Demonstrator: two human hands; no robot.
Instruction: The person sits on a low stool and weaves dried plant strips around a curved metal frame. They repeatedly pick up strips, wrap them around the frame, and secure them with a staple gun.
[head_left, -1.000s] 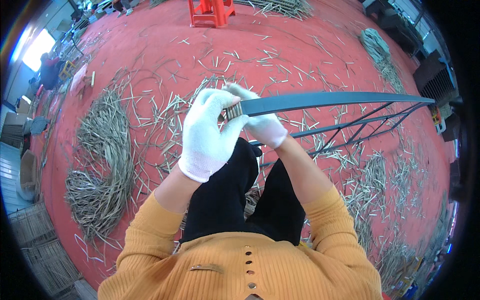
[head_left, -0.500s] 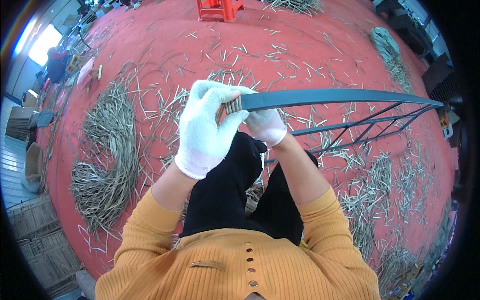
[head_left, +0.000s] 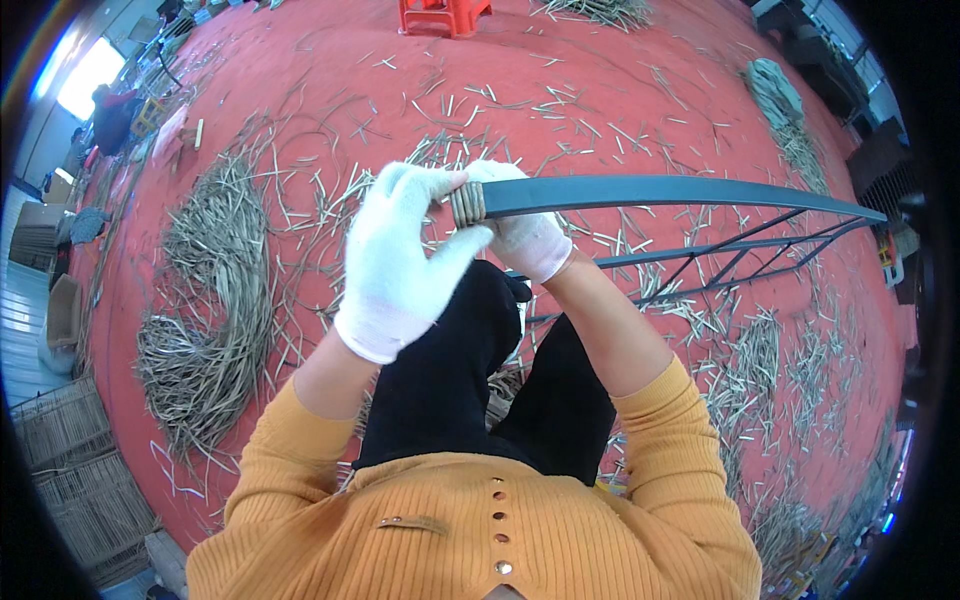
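A dark grey metal frame (head_left: 640,191) reaches from the middle toward the far right, with slimmer bars below its flat top bar. Around its near left end, brown wicker strip (head_left: 468,204) is wound in several tight turns. My left hand (head_left: 398,262), in a white glove, holds this wound end, index finger at its upper edge and thumb at its lower edge. My right hand (head_left: 528,238), gloved too, grips the frame from behind just right of the turns. The flat bar hides part of its fingers.
A large bundle of wicker strips (head_left: 215,300) lies on the red floor (head_left: 330,85) at left. Cut pieces (head_left: 755,370) are scattered at right. A red plastic stool (head_left: 440,17) stands at the far side. Woven panels (head_left: 85,470) are at lower left.
My left hand has drawn slightly left and opened its pinch a little, so more of the wound turns show. My right hand stays behind the bar, nearly in place.
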